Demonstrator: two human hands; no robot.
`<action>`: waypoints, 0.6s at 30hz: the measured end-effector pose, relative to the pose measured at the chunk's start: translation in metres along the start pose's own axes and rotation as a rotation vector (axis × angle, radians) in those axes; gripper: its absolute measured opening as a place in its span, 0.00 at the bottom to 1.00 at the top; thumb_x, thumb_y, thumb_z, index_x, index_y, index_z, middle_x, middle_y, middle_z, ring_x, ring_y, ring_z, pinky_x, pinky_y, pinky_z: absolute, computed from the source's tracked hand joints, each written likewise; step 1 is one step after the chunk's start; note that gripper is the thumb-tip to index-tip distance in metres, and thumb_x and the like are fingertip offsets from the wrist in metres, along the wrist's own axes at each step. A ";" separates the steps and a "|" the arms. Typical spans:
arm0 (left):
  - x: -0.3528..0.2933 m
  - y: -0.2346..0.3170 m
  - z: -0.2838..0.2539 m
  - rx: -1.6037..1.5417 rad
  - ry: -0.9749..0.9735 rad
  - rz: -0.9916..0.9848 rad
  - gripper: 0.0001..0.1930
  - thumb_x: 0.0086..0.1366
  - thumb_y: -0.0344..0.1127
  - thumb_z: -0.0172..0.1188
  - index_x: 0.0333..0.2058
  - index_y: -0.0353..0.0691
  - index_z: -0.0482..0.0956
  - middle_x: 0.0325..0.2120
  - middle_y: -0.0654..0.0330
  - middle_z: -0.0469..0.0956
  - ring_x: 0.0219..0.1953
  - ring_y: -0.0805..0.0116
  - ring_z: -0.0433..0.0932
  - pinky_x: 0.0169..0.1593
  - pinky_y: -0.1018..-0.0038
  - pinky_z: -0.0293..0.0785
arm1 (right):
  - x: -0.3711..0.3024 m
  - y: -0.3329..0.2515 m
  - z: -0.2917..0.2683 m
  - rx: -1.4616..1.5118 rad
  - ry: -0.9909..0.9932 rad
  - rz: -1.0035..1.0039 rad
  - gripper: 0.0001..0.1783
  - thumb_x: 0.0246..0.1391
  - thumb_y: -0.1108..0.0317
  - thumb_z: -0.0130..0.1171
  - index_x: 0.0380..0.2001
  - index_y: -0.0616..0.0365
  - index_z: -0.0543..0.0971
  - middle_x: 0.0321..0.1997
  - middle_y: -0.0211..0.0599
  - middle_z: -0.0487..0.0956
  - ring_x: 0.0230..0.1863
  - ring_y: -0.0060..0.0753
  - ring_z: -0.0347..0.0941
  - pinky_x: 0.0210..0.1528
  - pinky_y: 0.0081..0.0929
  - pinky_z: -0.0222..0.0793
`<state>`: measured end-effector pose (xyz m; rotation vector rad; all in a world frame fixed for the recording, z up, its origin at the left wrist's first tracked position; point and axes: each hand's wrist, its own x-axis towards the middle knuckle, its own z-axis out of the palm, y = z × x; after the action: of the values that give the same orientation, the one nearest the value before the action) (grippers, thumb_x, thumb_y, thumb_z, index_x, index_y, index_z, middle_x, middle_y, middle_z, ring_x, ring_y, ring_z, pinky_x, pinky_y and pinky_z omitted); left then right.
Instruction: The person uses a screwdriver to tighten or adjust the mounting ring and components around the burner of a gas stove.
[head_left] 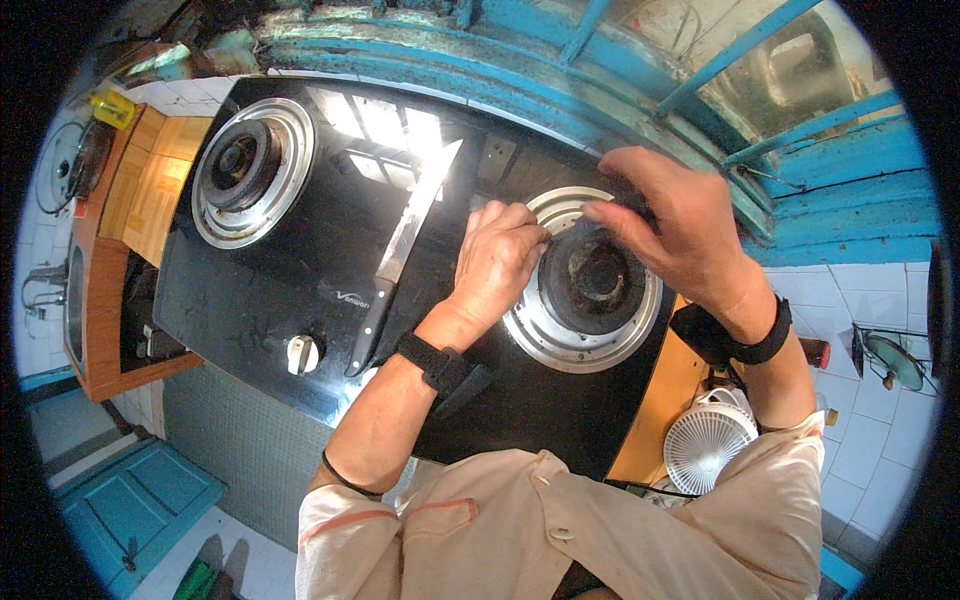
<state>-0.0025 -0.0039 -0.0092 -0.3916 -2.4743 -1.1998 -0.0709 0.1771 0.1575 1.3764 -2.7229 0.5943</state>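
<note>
Gas burner point(600, 280) handling, we judge: left hand point(497, 250) curled, hold unclear; right hand point(685, 220), thumb parted from fingers; next needs careful placement.

Knife point(397, 255), left hand point(498, 255) block middle; apparently room by left burner point(240, 165)

The left hand point(500, 255) was at the right burner point(590, 290); the right hand point(680, 220) hovered above it; a knife point(397, 253) lay on the black hob point(245, 295).
</note>
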 end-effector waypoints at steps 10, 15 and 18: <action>0.000 0.000 -0.001 0.010 -0.007 -0.011 0.08 0.55 0.28 0.69 0.36 0.38 0.85 0.36 0.61 0.79 0.42 0.57 0.75 0.48 0.63 0.68 | 0.002 -0.005 -0.009 0.113 -0.009 -0.074 0.21 0.55 0.65 0.67 0.50 0.59 0.73 0.46 0.48 0.74 0.43 0.56 0.76 0.40 0.44 0.73; 0.000 -0.001 0.002 0.005 0.013 0.008 0.09 0.55 0.29 0.70 0.36 0.39 0.86 0.35 0.62 0.78 0.42 0.57 0.75 0.48 0.63 0.68 | -0.002 0.002 -0.002 0.084 0.025 -0.003 0.19 0.52 0.72 0.67 0.47 0.60 0.75 0.44 0.50 0.72 0.42 0.57 0.75 0.40 0.41 0.72; 0.000 -0.001 0.002 0.001 0.016 0.019 0.09 0.55 0.29 0.70 0.36 0.39 0.86 0.35 0.62 0.78 0.42 0.57 0.74 0.47 0.63 0.68 | 0.001 0.003 -0.012 0.272 -0.058 -0.093 0.19 0.53 0.70 0.68 0.47 0.59 0.75 0.42 0.50 0.72 0.42 0.57 0.75 0.40 0.40 0.72</action>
<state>-0.0036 -0.0027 -0.0107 -0.4028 -2.4521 -1.1896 -0.0753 0.1825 0.1680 1.5889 -2.6811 0.9612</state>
